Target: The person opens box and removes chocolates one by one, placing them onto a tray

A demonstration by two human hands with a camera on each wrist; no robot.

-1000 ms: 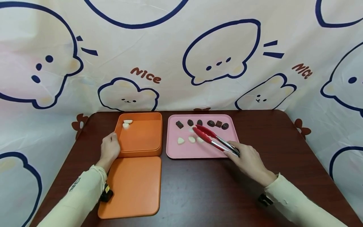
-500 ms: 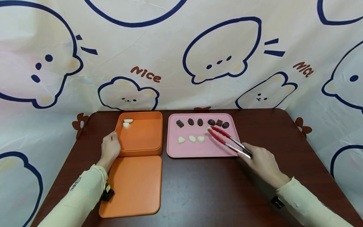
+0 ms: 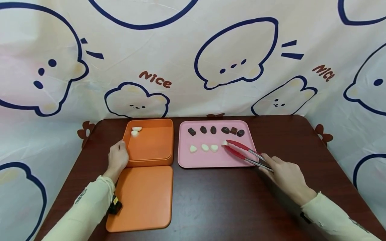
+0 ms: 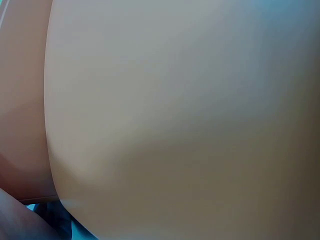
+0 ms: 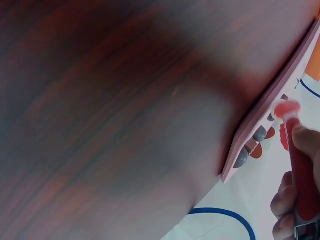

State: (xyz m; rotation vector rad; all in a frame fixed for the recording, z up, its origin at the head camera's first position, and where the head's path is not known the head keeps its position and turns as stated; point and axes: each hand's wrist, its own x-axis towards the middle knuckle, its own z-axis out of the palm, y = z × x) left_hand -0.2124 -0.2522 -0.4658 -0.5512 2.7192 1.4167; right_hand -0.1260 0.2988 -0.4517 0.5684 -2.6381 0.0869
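Observation:
My right hand [image 3: 286,175] holds red-tipped metal tongs [image 3: 241,147] over the right part of a pink tray [image 3: 217,160]. A small white chocolate [image 3: 224,143] shows right at the tong tips. To its left lie several white chocolates [image 3: 205,147] in a row, and behind them runs a row of dark chocolates [image 3: 213,130]. In the right wrist view, thumb and fingers wrap the tongs [image 5: 301,175]. My left hand [image 3: 118,157] grips the left wall of an orange box [image 3: 150,144], its far fingers hidden. Two white pieces [image 3: 135,133] lie in the box's far left corner.
An orange lid [image 3: 141,201] lies flat in front of the box, under the left forearm. The dark wooden table [image 3: 199,204] carries everything, and a patterned cloth [image 3: 187,67] hangs along its back and sides.
My right hand has moved right and nearer with the tongs. The white chocolate at their tips has come from the middle to the right end of the white row. The left hand stays put.

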